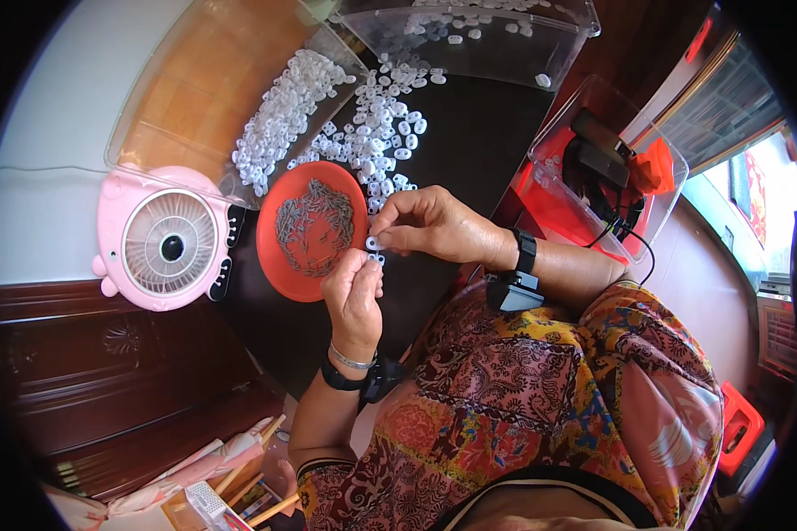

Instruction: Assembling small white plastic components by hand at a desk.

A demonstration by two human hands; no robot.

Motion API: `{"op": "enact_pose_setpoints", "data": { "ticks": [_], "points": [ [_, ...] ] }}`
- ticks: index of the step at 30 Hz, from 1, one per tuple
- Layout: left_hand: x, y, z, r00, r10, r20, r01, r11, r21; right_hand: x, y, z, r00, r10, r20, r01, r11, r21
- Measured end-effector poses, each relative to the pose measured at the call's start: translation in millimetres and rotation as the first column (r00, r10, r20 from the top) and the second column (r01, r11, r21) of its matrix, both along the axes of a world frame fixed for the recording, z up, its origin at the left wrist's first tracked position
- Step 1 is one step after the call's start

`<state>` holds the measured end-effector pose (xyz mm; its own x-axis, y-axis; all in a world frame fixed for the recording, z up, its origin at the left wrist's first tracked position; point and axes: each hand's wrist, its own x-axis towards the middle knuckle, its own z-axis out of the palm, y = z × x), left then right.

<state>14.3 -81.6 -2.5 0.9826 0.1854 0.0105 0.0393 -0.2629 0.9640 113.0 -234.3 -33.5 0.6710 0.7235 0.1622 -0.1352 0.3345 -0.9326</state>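
Note:
My left hand (354,290) is closed, thumb against the fingers, on a small white plastic piece with dark holes (376,258). Just above it, my right hand (429,226) pinches another small white piece (372,242) between thumb and forefinger. The two pieces are almost touching, and fingertips partly cover both. Left of my hands, an orange-red bowl (267,243) holds many small grey screws (314,221). Beyond the hands, loose white pieces of the same kind (376,133) lie heaped on the dark tabletop (469,133).
A clear bin (181,97) lies tipped at the far left, with white pieces spilling out. Another clear bin (522,53) with pieces stands at the back. A pink fan (115,221) is left of the bowl. A clear box (673,177) with dark devices and a cable sits right.

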Motion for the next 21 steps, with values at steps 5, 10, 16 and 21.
{"op": "enact_pose_setpoints", "data": {
  "ticks": [5, 10, 16, 21],
  "points": [
    [-0.2, -2.8, 1.0, 1.000, 0.008, -0.001, -0.008, 1.000, 0.029, -0.6, 0.1, -0.6, 1.000, -0.002, 0.030, 0.002, 1.000, -0.003],
    [1.4, -2.8, 0.5, 1.000, 0.024, 0.000, -0.024, 0.999, 0.028, -2.2, 0.6, -0.6, 0.999, -0.041, 0.032, 0.041, 0.999, 0.000],
    [0.9, -0.7, 0.0, 1.000, 0.022, 0.003, -0.022, 0.999, 0.036, -1.1, -1.3, 1.0, 1.000, -0.024, -0.007, 0.024, 1.000, 0.001],
    [0.6, -0.4, -1.0, 1.000, 0.021, 0.007, -0.021, 0.999, 0.024, -2.9, -0.6, -0.2, 0.990, -0.038, 0.134, 0.039, 0.999, -0.006]
  ]
}}
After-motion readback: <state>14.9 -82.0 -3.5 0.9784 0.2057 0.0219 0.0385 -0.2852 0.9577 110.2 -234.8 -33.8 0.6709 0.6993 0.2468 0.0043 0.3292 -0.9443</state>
